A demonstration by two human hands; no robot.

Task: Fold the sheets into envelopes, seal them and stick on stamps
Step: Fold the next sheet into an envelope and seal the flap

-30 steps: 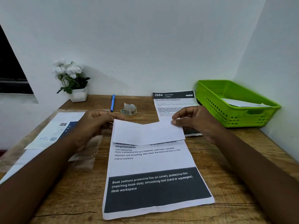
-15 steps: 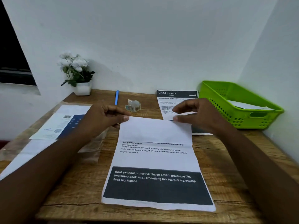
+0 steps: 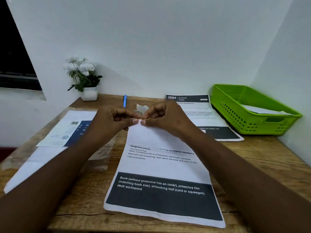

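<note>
A printed sheet (image 3: pixel 161 169) lies in front of me on the wooden desk (image 3: pixel 80 199), its top part folded down towards me as a white flap. My left hand (image 3: pixel 111 121) and my right hand (image 3: pixel 165 118) meet at the middle of the fold's far edge, thumbs and fingertips pinching the paper there. Just behind my fingers lies a small pile of stamps (image 3: pixel 140 108), partly hidden. A second printed sheet (image 3: pixel 198 113) lies to the right.
A green basket (image 3: pixel 252 111) with a white folded paper inside stands at the right against the wall. A blue pen (image 3: pixel 125 100) and a white flower pot (image 3: pixel 89 93) are at the back. Plastic-wrapped papers (image 3: pixel 64 130) lie on the left.
Both hands slid inward along the fold from the flap's outer corners and now touch at its middle. The flap lies flatter on the sheet.
</note>
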